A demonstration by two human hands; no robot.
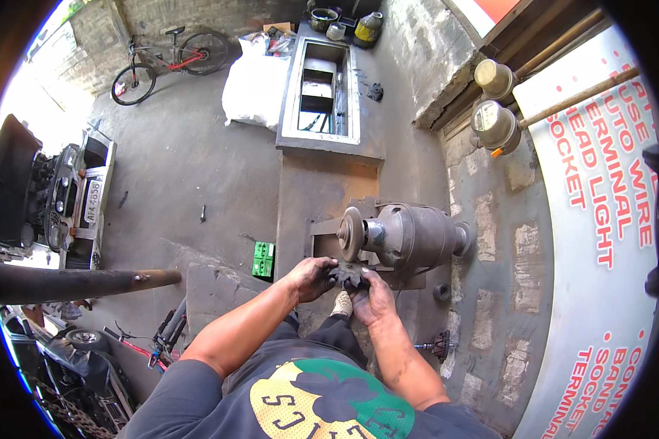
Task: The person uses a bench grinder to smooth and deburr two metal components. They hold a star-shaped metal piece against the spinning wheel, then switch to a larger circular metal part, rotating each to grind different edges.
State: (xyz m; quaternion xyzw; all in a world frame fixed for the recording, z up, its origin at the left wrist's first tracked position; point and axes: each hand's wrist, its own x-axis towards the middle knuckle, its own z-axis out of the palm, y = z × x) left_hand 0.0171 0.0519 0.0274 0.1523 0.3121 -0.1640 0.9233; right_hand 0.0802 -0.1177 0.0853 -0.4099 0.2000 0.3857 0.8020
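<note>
Between my two hands is a dark toothed metal part [350, 276], with pointed lobes fanning toward me. My left hand [311, 279] grips its left side, fingers curled round the edge. On the other side, my right hand [375, 300] holds it with the thumb along its right edge and the fingers partly hidden beneath. The part sits right by the lower rim of a round brown wheel [352, 233]; whether they touch, I cannot tell. That wheel is on the shaft of a grey bench grinder motor [414, 234].
Beyond the grinder stands a metal-framed box [289, 110] with an open top. A green battery-like block [263, 259] lies left of the bench. A thick pole [124, 282] juts in at left, near a vehicle front [69, 194]. A bicycle [170, 62] leans at the far wall.
</note>
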